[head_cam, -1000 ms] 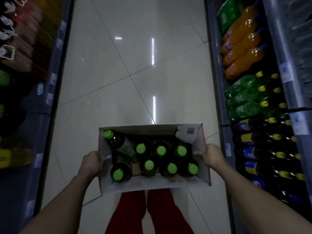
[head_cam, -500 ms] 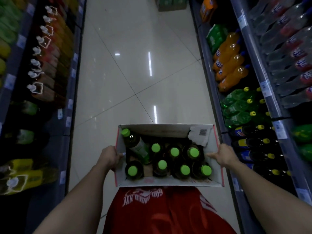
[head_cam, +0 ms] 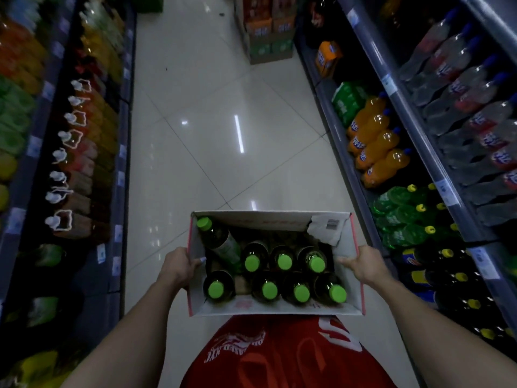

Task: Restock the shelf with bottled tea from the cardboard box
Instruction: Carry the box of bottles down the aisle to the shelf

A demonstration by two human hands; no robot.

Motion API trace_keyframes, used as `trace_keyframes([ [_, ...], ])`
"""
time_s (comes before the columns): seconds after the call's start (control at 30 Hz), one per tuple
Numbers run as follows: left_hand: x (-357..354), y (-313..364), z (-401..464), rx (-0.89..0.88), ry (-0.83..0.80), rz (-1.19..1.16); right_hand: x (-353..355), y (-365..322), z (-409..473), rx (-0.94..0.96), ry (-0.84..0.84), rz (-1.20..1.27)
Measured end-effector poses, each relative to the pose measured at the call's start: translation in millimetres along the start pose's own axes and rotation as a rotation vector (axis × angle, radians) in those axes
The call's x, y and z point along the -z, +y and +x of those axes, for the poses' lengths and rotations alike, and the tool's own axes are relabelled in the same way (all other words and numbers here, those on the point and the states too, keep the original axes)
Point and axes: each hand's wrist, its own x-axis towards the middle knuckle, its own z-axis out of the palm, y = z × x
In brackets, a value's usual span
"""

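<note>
An open white cardboard box (head_cam: 268,308) is held in front of my body, above the aisle floor. Several dark tea bottles with green caps (head_cam: 269,289) stand upright inside it in two rows. One more tea bottle (head_cam: 221,241) leans tilted in the box's far left corner. My left hand (head_cam: 179,266) grips the box's left wall, fingers curled over the rim. On the opposite side, my right hand (head_cam: 361,265) holds the right wall. A torn label flap (head_cam: 327,228) hangs at the far right corner.
Drink shelves line both sides of a tiled aisle (head_cam: 223,141). On the right stand orange soda bottles (head_cam: 375,147), green bottles (head_cam: 405,217), dark yellow-capped bottles (head_cam: 436,273) and clear bottles (head_cam: 470,107). The left shelf (head_cam: 72,152) holds juice bottles. Stacked cartons (head_cam: 265,32) stand at the aisle's far end.
The view has tilted up and moved forward along the aisle; more shelving and the far cartons show now. The box stays held the same way in both hands.
</note>
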Motion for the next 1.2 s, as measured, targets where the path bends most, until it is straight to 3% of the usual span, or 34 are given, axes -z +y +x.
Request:
trace_keyframes([
  [0.47,132,138,193,0.014,0.079,0.008,87,-218,195,0.106,-0.014,-0.043],
  [0.83,200,261,322,0.006,-0.067,0.026,150,-317,308,0.001,-0.053,0.0],
  [1.2,303,432,509,-0.262,-0.076,0.331,223,-441,403,-0.101,0.084,0.142],
])
